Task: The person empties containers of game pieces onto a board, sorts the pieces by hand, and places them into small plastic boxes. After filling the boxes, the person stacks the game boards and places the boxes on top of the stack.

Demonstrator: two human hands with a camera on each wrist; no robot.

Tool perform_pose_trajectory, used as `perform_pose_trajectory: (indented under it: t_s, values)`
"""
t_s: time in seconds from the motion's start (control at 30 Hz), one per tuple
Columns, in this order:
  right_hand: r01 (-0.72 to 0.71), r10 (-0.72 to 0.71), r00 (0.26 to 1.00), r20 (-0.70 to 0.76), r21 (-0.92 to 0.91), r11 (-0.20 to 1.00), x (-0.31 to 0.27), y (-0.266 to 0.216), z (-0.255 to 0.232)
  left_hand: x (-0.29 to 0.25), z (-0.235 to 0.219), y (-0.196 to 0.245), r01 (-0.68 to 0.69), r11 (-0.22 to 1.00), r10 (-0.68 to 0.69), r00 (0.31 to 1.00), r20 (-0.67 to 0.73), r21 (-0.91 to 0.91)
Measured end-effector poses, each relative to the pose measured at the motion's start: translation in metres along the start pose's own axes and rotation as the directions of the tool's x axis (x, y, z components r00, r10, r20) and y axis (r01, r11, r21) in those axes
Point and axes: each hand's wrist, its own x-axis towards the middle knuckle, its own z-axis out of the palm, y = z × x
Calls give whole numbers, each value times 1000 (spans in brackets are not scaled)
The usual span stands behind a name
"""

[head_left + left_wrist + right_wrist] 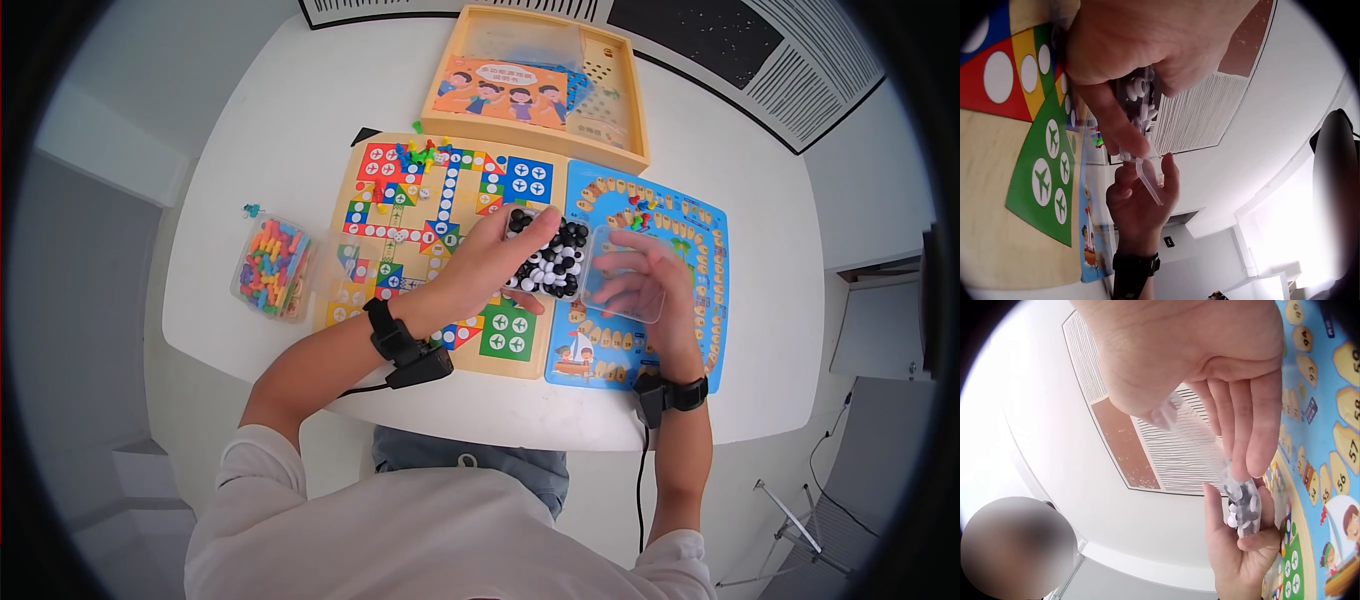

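In the head view my left hand (487, 262) grips a clear plastic box (512, 291) filled with black and white pieces (548, 262). Its thumb lies over the top of the pieces, and the fingers wrap underneath. The box's clear lid (640, 303) is swung open toward the right. My right hand (664, 290) is at this lid, its fingers extended and showing through the plastic. From the right wrist, the straight fingers (1242, 419) reach along the lid toward the box, with the thumb near the lid's edge.
Below the hands lie a wooden ludo board (420, 300) and a blue numbered-path board (715, 300), with small pieces on both. A box of colourful pegs (270, 265) stands at the left. A wooden tray (540, 138) with a booklet (500, 92) sits at the back.
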Motion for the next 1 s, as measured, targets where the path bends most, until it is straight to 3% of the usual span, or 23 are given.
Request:
perform_pose_trajectory:
  t_s: [0.23, 0.3, 0.43, 0.5, 0.53, 0.6, 0.7, 0.83, 0.93, 1.0]
  values:
    - [44, -54, 992, 111, 85, 995, 2, 6, -2, -2, 3, -1, -26, 997, 30, 998, -54, 73]
    - [25, -53, 987, 151, 183, 983, 2, 6, -2, -2, 2, -1, -61, 997, 62, 998, -27, 53]
    - [-19, -5, 991, 132, 182, 983, 3, 3, -1, 2, -5, -5, 1, 999, 0, 1000, 2, -41]
    - [-15, 4, 993, 118, 97, 995, 6, 7, -3, 4, -11, -10, 3, 981, 13, 996, 84, -196]
    - [-16, 4, 993, 116, 98, 995, 6, 9, -2, 5, -14, -12, 5, 981, 12, 996, 85, -196]
    - [0, -5, 997, 79, 52, 999, 7, 13, 1, 8, -18, -12, 47, 970, 8, 974, 224, -240]
    - [-5, 5, 999, -34, 8, 1000, 6, 18, 12, 8, -19, -12, 15, 984, 36, 959, 282, -178]
    - [-39, 39, 999, 2, -4, 999, 5, 12, 19, 7, -17, -17, 17, 990, 27, 950, 310, -140]
    - [-82, 81, 996, -22, -18, 996, 6, 13, 21, 6, -17, -19, 69, 979, 20, 905, 426, -192]
    - [-94, 92, 995, -28, -45, 995, 6, 13, 20, 2, -11, -16, 70, 990, -17, 921, 390, -123]
